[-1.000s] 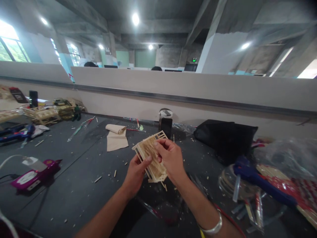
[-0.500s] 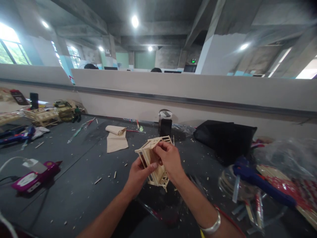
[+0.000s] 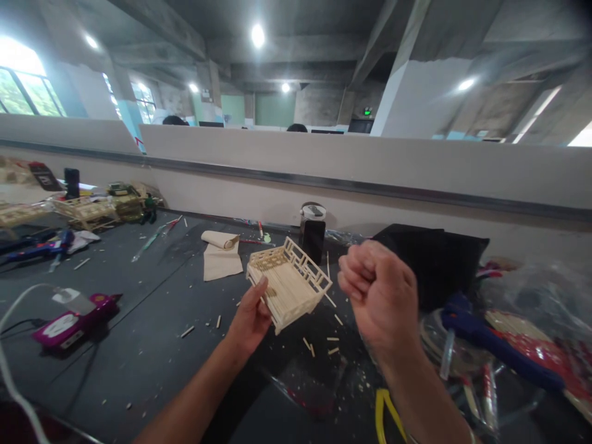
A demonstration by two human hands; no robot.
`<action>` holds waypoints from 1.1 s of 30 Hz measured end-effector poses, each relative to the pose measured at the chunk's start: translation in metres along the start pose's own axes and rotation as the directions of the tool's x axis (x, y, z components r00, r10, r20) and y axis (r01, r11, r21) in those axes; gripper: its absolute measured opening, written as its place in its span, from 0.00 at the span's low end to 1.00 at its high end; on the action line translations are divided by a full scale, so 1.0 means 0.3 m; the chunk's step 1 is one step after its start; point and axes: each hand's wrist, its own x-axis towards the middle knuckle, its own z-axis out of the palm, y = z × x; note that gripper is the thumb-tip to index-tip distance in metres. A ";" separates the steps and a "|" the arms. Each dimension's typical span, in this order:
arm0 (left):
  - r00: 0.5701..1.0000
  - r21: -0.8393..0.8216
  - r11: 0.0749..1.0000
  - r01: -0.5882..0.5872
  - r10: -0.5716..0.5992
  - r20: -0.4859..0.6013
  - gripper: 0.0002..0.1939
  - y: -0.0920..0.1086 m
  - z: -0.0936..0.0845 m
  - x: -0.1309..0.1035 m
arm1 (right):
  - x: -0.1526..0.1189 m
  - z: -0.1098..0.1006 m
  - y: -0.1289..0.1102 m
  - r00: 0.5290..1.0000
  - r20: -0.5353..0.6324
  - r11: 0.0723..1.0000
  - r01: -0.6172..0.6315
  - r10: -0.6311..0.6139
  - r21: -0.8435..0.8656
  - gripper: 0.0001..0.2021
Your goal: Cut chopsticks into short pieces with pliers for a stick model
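A small model bed [image 3: 287, 280] made of thin wooden sticks, with latticed railings, is tilted above the dark table. My left hand [image 3: 252, 314] grips its near left edge, thumb on the slatted base and fingers underneath. Apart from it, to the right, my right hand [image 3: 382, 293] is raised with its fingers curled into a fist. Whatever might be inside those curled fingers is hidden. Several short stick offcuts [image 3: 333, 351] lie on the table below the model.
A blue glue gun [image 3: 499, 345] rests at the right beside plastic-wrapped sticks. Yellow handles [image 3: 388, 413] show near the front edge. A phone [image 3: 313, 242] stands at the back, a brown cloth [image 3: 222, 262] lies left of it, and a purple power strip [image 3: 76, 324] sits far left.
My right hand has left the model and moved right, closing into a fist. My left hand has turned the model so its slatted base and railings face me.
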 end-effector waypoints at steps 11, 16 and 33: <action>0.984 -0.179 0.974 -0.142 0.119 -0.132 0.11 0.043 -0.038 0.043 | 0.009 -0.028 -0.038 0.927 -0.123 0.922 0.324 -0.355 -0.212 0.04; 0.960 -0.226 0.950 -0.215 0.164 -0.225 0.15 0.045 -0.058 0.066 | 0.022 -0.031 -0.040 0.872 -0.191 0.878 0.394 -0.451 -0.272 0.05; 0.944 -0.383 0.881 -0.276 0.175 -0.279 0.19 0.143 -0.035 0.052 | 0.050 -0.009 0.201 0.953 0.136 0.809 -0.148 0.270 -0.570 0.13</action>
